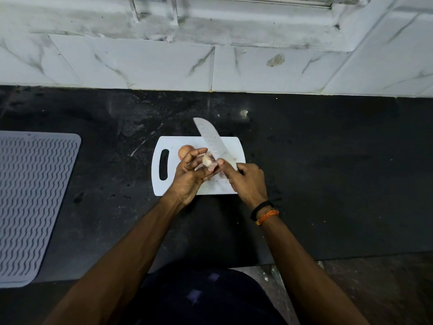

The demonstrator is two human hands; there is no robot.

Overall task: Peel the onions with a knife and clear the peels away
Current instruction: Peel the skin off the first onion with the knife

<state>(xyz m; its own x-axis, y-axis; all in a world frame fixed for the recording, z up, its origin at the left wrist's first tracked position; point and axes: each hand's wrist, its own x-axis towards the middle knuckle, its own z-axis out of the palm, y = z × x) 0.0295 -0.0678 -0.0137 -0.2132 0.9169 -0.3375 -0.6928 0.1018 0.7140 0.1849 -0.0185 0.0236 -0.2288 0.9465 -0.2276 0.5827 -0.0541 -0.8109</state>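
My left hand (191, 173) holds a small, pale, partly peeled onion (208, 159) in its fingertips above the white cutting board (199, 144). My right hand (248, 181) grips the handle of a wide-bladed knife (210, 137), thumb stretched toward the onion. The blade lies against the onion and points up and to the left. A second onion (184, 151), still in its brownish skin, sits on the board behind my left fingers. A few pinkish peel scraps (221, 175) lie on the board between my hands.
The board lies on a dark stone counter (328, 172) with a white marble-tiled wall (164, 64) behind it. A grey ribbed mat (30, 195) covers the counter at the far left. The counter's front edge runs just below my forearms.
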